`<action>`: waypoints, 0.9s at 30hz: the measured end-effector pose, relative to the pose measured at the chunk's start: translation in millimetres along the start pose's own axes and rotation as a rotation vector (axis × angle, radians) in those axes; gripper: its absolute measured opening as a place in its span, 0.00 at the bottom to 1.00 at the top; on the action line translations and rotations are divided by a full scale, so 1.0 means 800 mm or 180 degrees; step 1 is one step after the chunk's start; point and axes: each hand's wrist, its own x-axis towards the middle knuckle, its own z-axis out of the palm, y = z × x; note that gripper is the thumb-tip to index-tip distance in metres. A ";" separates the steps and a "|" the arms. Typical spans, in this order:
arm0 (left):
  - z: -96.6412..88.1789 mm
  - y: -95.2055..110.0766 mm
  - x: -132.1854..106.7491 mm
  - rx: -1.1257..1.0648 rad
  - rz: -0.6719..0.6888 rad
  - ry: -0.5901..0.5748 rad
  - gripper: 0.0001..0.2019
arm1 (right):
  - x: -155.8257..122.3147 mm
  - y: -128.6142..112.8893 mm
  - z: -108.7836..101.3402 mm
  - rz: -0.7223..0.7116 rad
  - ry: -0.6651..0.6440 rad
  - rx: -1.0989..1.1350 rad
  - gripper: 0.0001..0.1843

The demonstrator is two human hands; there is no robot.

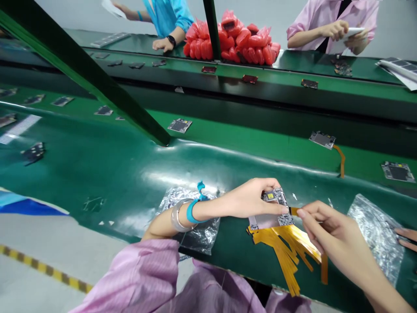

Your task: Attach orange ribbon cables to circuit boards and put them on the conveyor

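My left hand (pixel 249 198), with a bangle and a blue wristband behind it, grips a circuit board (pixel 272 194) above the near edge of the green bench. My right hand (pixel 332 232) pinches an orange flex cable (pixel 295 211) at the board's right edge; its lower end hangs below my fingers. Whether the cable's connector is joined to the board is hidden by my left fingertips. A fanned pile of orange flex cables (pixel 283 256) lies just below the board. A pale grey flat piece (pixel 265 221) shows under the board.
Clear plastic bags (pixel 200 234) lie left and right of my hands; another person's fingers (pixel 407 237) touch the right one. Boards, including one (pixel 322 139) with a cable, sit on the green belt (pixel 234 134). A slanted post (pixel 130 104) stands left. Two people work opposite, beside red bags (pixel 234 41).
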 end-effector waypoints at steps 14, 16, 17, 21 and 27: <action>0.001 -0.003 0.000 0.0164 0.0052 -0.0106 0.13 | 0.010 -0.001 -0.008 -0.0133 -0.0561 -0.0373 0.17; 0.002 -0.002 0.000 0.0178 0.0043 -0.0063 0.12 | 0.010 0.000 -0.005 -0.0082 -0.0557 -0.0274 0.17; 0.003 -0.002 0.000 0.0224 0.0017 -0.0029 0.11 | 0.010 0.000 -0.003 -0.0040 -0.0564 -0.0250 0.17; 0.006 -0.006 0.005 0.0528 -0.0076 0.0170 0.12 | 0.012 -0.003 -0.001 0.0067 -0.0667 -0.0243 0.19; -0.001 -0.017 0.018 0.0506 0.0050 0.0265 0.17 | 0.031 0.005 -0.001 -0.0108 -0.0416 -0.0117 0.22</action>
